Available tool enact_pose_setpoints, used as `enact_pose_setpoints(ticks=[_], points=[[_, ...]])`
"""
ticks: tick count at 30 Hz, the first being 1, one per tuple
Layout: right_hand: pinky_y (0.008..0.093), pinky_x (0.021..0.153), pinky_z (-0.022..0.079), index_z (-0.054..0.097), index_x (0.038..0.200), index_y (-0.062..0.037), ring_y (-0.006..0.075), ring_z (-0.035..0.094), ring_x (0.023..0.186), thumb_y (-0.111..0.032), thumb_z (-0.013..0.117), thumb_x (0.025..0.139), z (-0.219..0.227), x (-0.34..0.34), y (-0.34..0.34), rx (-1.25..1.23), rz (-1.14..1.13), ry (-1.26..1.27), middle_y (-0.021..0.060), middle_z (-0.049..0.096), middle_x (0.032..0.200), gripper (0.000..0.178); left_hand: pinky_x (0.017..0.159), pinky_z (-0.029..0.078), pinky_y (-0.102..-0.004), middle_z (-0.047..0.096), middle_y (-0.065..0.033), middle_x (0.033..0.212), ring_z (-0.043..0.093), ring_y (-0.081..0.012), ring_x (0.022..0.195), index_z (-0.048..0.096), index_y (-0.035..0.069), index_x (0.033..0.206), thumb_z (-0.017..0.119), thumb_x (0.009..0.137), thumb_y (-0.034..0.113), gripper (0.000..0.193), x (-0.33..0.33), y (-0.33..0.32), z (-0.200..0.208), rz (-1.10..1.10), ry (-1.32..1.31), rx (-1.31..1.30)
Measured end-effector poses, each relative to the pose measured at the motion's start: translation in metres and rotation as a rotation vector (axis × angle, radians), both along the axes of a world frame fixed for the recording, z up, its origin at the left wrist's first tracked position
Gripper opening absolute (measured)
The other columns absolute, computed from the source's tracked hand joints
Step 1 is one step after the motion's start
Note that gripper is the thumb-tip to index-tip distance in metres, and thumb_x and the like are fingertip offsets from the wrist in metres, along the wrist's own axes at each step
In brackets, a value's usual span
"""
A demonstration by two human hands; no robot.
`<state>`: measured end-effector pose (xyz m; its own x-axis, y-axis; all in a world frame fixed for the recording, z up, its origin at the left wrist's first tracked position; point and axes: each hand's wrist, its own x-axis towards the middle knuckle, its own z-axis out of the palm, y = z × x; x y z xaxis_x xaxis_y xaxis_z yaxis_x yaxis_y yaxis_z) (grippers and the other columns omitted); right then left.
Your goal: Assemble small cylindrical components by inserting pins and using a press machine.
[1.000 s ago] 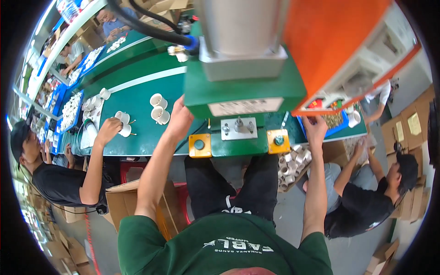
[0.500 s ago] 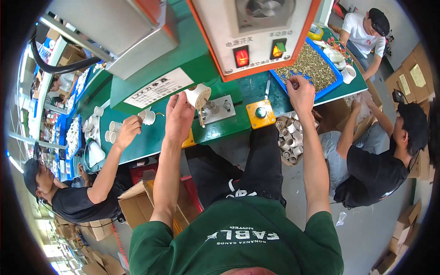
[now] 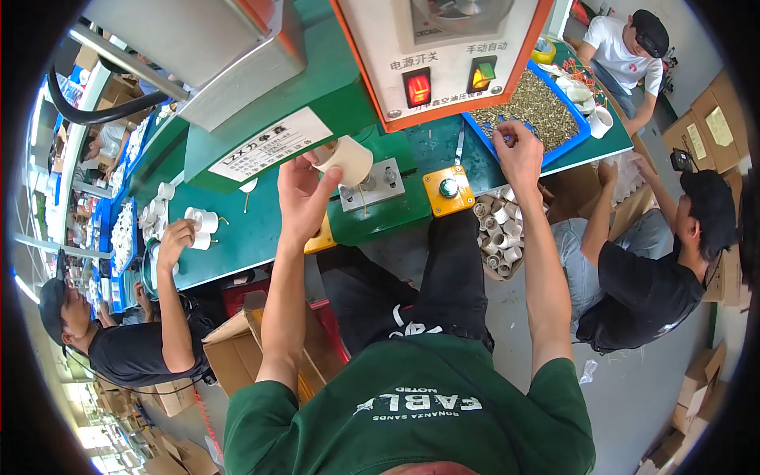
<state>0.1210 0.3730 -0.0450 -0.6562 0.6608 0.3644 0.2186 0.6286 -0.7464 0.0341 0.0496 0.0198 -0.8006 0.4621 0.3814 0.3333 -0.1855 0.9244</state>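
Note:
My left hand [image 3: 305, 198] is closed round a white plastic cup-shaped part [image 3: 351, 162], which it holds tilted above a metal fixture plate [image 3: 370, 188] on the green press base. A thin pin sticks up from the fixture below the part. My right hand [image 3: 521, 158] hovers at the near edge of a blue tray [image 3: 564, 161] full of small brass pieces [image 3: 546, 111]. Its thumb and fingertips are drawn together, and whatever they hold is too small to make out.
An orange-framed control box [image 3: 443, 79] with lit switches hangs overhead, beside the green press head [image 3: 237, 142]. A yellow button box [image 3: 449, 188] sits at the table's front edge. White parts fill a carton [image 3: 500, 237] below. Co-workers sit left and right; one's hand [image 3: 176, 237] grips white parts.
The white part in my left hand has turned from showing its holed end to showing its side. My right hand has shifted slightly upward. The left co-worker's hand has moved away leftward.

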Motion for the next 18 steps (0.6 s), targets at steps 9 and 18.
enact_pose_setpoints(ticks=[9, 18], points=[[0.0338, 0.064, 0.049, 0.066, 0.09, -0.0024, 0.0251, 0.06, 0.072, 0.0, 0.066, 0.075, 0.043, 0.032, -0.032, 0.223, 0.554, 0.156, 0.0113, 0.063, 0.082, 0.015, 0.1, 0.038, -0.0339, 0.054, -0.0099, 0.122, 0.052, -0.019, 0.114, 0.041, 0.0, 0.128, 0.078, 0.07, 0.001, 0.069, 0.0, 0.001, 0.011, 0.038, 0.301, -0.287], [0.0377, 0.064, 0.049, 0.066, 0.089, -0.0023, 0.0279, 0.058, 0.075, 0.001, 0.065, 0.074, 0.053, 0.044, -0.051, 0.382, 0.708, 0.048, 0.0103, 0.057, 0.077, 0.015, 0.097, 0.04, -0.0293, 0.059, -0.0062, 0.113, 0.054, -0.0134, 0.106, 0.054, -0.003, 0.12, 0.078, 0.072, 0.006, 0.054, -0.004, 0.003, 0.004, 0.026, 0.269, -0.448]])
